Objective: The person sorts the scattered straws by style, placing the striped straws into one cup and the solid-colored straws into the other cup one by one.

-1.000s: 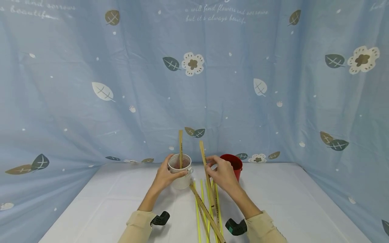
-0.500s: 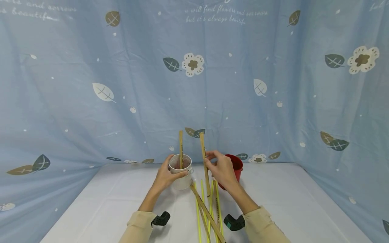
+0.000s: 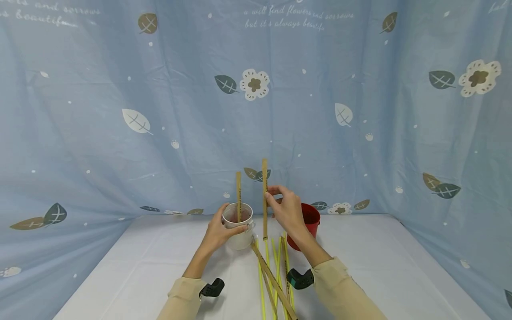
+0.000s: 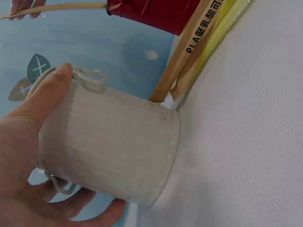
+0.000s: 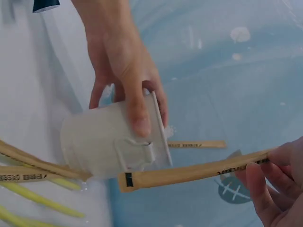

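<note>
My left hand [image 3: 216, 233] grips a small white metal bucket [image 4: 109, 137] by its wall, thumb near the rim. The bucket stands on the white table, with small handles at its sides. One paper-wrapped straw [image 3: 238, 191] stands upright inside it. My right hand [image 3: 289, 212] pinches another brown paper-wrapped straw [image 3: 265, 178] between thumb and fingers, holding it nearly vertical. Its lower end hangs just right of the white bucket, outside it, as the right wrist view also shows. Printed lettering runs along the wrapper [image 5: 189, 176].
A red bucket [image 3: 311, 218] stands behind my right forearm. Several yellow straws [image 3: 261, 284] and brown paper-wrapped straws [image 3: 278, 291] lie in a loose pile on the table in front, between my forearms. A blue patterned curtain [image 3: 192, 111] hangs behind.
My right hand has lifted the paper-wrapped straw up off the pile and turned it from tilted to nearly upright. The left hand and white bucket have stayed in place.
</note>
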### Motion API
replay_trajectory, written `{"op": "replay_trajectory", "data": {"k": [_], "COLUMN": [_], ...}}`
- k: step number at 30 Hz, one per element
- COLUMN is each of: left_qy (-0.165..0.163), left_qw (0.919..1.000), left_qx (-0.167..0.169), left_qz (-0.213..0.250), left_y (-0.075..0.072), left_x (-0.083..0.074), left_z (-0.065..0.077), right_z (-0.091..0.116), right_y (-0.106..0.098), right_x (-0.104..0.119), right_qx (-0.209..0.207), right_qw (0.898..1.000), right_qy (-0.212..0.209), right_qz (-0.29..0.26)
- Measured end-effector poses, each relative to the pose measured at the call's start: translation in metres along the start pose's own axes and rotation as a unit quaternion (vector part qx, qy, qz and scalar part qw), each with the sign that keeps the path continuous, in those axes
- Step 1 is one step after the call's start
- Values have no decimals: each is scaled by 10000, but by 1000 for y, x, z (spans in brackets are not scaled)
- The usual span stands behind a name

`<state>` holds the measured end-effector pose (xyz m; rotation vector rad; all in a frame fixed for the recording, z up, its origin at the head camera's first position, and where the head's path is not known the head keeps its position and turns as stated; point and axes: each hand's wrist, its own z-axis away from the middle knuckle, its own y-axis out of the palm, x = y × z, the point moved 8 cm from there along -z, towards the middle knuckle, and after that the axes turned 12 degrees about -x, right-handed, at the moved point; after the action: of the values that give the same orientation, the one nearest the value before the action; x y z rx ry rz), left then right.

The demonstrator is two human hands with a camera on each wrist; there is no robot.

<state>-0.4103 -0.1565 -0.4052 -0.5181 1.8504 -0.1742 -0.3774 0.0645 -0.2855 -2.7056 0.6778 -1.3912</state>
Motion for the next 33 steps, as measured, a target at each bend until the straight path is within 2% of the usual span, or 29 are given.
{"op": "replay_trajectory", "data": {"k": [6, 19, 27, 33], "left_qy": [20, -19, 44, 68], "left_qw": [10000, 10000, 10000, 9999], "left_qx": [9, -11, -59, -58], "left_qz": [29, -96, -35, -63], "left_y": [0, -2, 0, 1], "left_x": [-1, -1, -1, -2], "left_z": [-1, -1, 0, 0], "right_z": [-12, -33, -29, -24], "right_y": [1, 11, 22, 29], "right_x": [11, 36, 23, 13], "right_qx": [-225, -169, 37, 96], "right_qw": [9995, 9964, 9928, 9917], "right_qy": [-115, -222, 189, 320], "right_qz": [-163, -798, -1183, -1243]}}
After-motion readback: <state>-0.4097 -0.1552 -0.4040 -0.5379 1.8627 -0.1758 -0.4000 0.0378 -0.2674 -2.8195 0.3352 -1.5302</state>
